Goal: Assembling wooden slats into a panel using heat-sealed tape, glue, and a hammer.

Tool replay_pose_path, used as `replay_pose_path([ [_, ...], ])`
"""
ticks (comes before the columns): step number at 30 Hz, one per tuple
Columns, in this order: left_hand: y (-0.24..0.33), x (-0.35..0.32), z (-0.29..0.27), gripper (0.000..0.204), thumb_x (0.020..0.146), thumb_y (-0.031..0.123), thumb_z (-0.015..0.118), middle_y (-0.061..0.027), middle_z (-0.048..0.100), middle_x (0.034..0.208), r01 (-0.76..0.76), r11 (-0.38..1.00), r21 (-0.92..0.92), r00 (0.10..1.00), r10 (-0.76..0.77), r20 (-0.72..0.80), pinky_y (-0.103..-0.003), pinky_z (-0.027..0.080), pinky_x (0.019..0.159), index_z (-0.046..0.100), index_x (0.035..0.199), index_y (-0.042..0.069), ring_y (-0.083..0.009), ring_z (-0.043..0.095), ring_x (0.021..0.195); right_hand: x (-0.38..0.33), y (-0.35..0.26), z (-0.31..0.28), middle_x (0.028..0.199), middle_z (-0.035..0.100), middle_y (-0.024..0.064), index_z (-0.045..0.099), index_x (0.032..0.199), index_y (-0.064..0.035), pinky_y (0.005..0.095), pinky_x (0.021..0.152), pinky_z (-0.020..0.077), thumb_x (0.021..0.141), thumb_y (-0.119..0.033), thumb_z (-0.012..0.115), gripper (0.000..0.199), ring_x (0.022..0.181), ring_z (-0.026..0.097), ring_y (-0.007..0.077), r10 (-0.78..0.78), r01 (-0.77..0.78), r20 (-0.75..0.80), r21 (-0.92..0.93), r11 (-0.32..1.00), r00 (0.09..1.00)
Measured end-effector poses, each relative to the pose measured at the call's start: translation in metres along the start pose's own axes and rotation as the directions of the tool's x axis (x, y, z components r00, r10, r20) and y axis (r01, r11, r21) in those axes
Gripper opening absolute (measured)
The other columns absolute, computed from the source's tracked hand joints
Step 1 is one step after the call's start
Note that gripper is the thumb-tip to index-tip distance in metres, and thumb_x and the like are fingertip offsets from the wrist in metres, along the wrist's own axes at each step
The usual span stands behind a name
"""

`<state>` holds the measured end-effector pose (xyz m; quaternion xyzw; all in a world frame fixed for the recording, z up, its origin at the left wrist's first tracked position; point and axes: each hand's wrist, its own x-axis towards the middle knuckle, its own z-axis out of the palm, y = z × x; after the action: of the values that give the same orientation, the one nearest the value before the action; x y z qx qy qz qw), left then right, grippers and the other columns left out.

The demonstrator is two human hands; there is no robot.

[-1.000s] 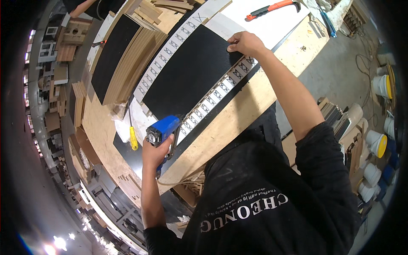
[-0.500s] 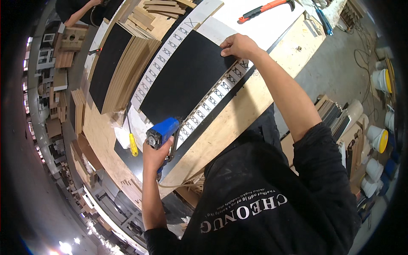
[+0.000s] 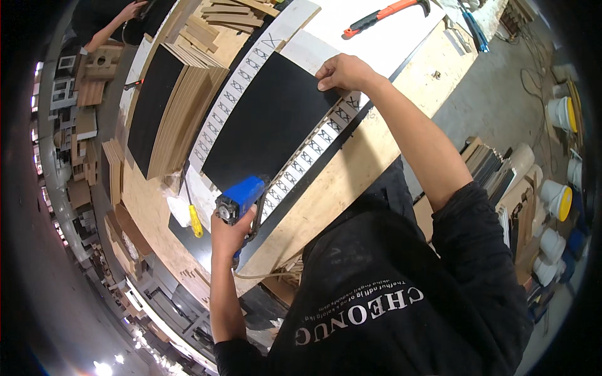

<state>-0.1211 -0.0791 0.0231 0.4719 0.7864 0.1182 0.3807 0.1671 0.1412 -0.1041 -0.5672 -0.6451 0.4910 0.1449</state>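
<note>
A curved black panel (image 3: pixel 266 116) lies on the workbench between two white strips with hand-drawn crossed boxes, a far strip (image 3: pixel 233 94) and a near strip (image 3: pixel 307 156). My left hand (image 3: pixel 229 237) is wrapped round the handle of a blue air nail gun (image 3: pixel 243 190). The gun's nose end is at the panel's near left corner, beside the near strip; its exact contact is hidden. At the panel's right end, my right hand (image 3: pixel 345 72) pinches the corner, thumb and fingers closed over its edge.
Left of the panel stands a stack of black-faced boards (image 3: pixel 182 116). A yellow-handled screwdriver (image 3: pixel 195 220) lies near the gun. An orange-handled hammer-like tool (image 3: pixel 385 17) and blue-handled tool (image 3: pixel 475 31) lie at the far side. Another person's arm (image 3: pixel 113 28) shows top left. An air hose (image 3: pixel 266 275) trails below.
The bench and its contents sit slightly further left in view. Both hands keep their holds, the gun at the near left corner and the right hand at the panel's right end.
</note>
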Motion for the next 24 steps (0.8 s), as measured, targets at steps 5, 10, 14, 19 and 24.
replay_pose_path([
  [5,0.007,0.007,0.004,0.022,0.076,0.022,0.071,-0.0039,0.059,0.059,0.011,0.999,-0.037,0.999,-0.009,0.044,-0.027,0.044,0.048,0.063,0.08,0.002,-0.0111,0.055,0.049,-0.001,-0.002,-0.003,0.097,0.07,0.0037,0.072,0.097,-0.0168,0.0317,0.083,0.0486,0.065,-0.028,0.078,0.035,0.093,0.064,0.0209,0.058,-0.06,0.034,0.039,0.997,0.998],
  [10,-0.001,0.015,0.012,0.024,0.075,0.023,0.072,-0.0052,0.06,0.061,-0.113,0.987,0.113,0.993,0.117,-0.032,-0.027,0.044,0.048,0.062,0.079,0.001,-0.0124,0.056,0.049,-0.003,0.0,-0.002,0.097,0.07,0.0036,0.072,0.098,-0.0165,0.0314,0.083,0.0486,0.066,-0.028,0.078,0.035,0.092,0.064,0.0204,0.0,0.0,0.005,0.01,1.0,1.0],
  [14,0.007,0.016,0.011,0.026,0.074,0.024,0.073,-0.0052,0.06,0.061,-0.039,0.992,0.118,0.999,0.043,-0.032,-0.028,0.044,0.049,0.062,0.078,0.001,-0.0128,0.056,0.05,-0.003,-0.001,-0.005,0.097,0.07,0.0032,0.072,0.099,-0.0161,0.0314,0.083,0.0486,0.067,-0.026,0.077,0.034,0.092,0.065,0.021,0.051,-0.054,0.046,0.049,0.997,0.998],
  [19,0.028,0.013,0.011,0.024,0.076,0.023,0.072,-0.0042,0.06,0.061,0.011,0.999,-0.03,1.0,-0.01,0.024,-0.028,0.044,0.048,0.062,0.078,0.001,-0.0122,0.056,0.049,-0.007,-0.006,-0.008,0.093,0.07,0.003,0.071,0.101,-0.012,0.0272,0.077,0.0504,0.071,-0.019,0.077,0.031,0.083,0.065,0.0149,0.018,-0.02,0.038,0.041,0.999,0.999],
  [24,0.035,0.02,0.018,0.023,0.076,0.021,0.071,-0.0038,0.06,0.061,-0.007,1.0,0.012,0.999,0.006,0.039,-0.027,0.045,0.048,0.062,0.08,0.001,-0.0121,0.056,0.049,-0.004,-0.002,-0.01,0.094,0.07,0.0022,0.071,0.101,-0.0142,0.0277,0.081,0.0497,0.071,-0.02,0.077,0.031,0.085,0.065,0.0151,0.013,-0.014,0.061,0.017,1.0,0.998],
])
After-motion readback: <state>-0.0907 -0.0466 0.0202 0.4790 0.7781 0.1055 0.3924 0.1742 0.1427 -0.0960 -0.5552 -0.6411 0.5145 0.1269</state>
